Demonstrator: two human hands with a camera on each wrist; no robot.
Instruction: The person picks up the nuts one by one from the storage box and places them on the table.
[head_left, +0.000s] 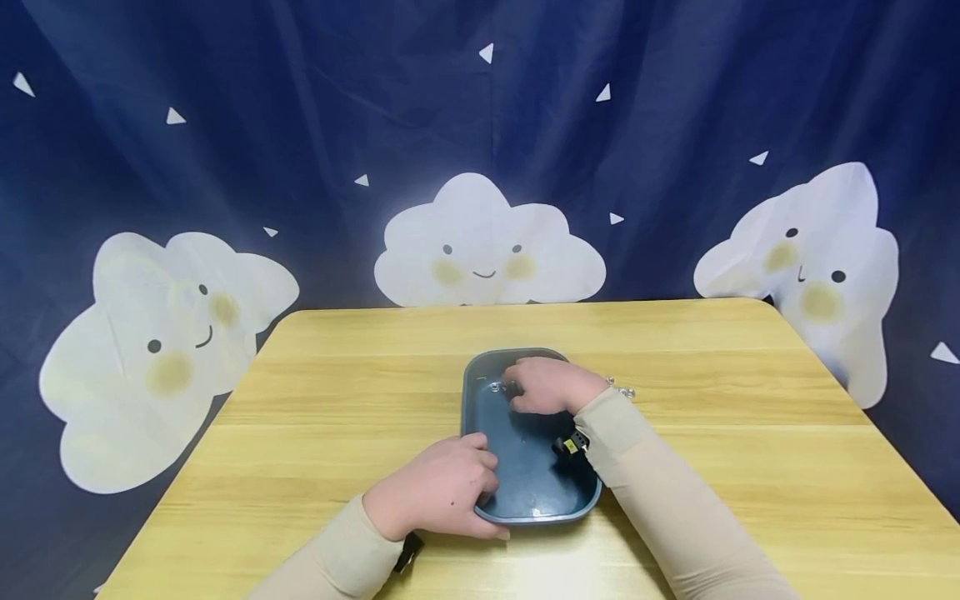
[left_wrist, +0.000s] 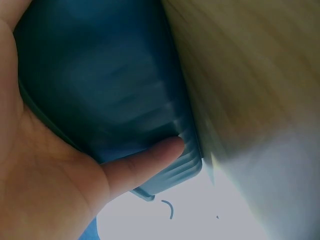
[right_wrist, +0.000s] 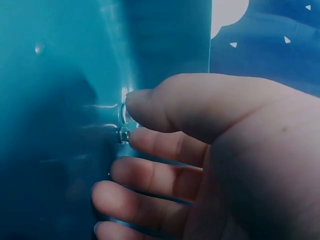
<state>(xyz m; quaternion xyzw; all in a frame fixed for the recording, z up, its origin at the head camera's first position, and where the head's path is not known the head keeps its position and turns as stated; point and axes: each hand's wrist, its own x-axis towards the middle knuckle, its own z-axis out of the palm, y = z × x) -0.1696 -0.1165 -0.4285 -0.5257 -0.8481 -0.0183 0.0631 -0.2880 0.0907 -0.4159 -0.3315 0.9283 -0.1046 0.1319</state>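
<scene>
A dark blue-green plastic tray [head_left: 525,492] with rounded corners stands on the table. My left hand [head_left: 446,483] grips its near left corner, fingers over the rim and the thumb [left_wrist: 145,167] along the ribbed outer wall. Inside the tray's far part, my right hand [head_left: 551,386] reaches down with fingers loosely bent. In the right wrist view, a small shiny ring-shaped piece [right_wrist: 125,114] sits at the thumb tip. A second small shiny piece [right_wrist: 124,135], like a nut, lies right at the index fingertip. The head view shows small shiny pieces [head_left: 495,387] beside these fingertips.
Several small shiny pieces [head_left: 627,392] lie on the wooden table [head_left: 337,375] to the tray's right, partly behind the right wrist. A dark blue curtain [head_left: 420,100] with white clouds hangs behind the table's far edge.
</scene>
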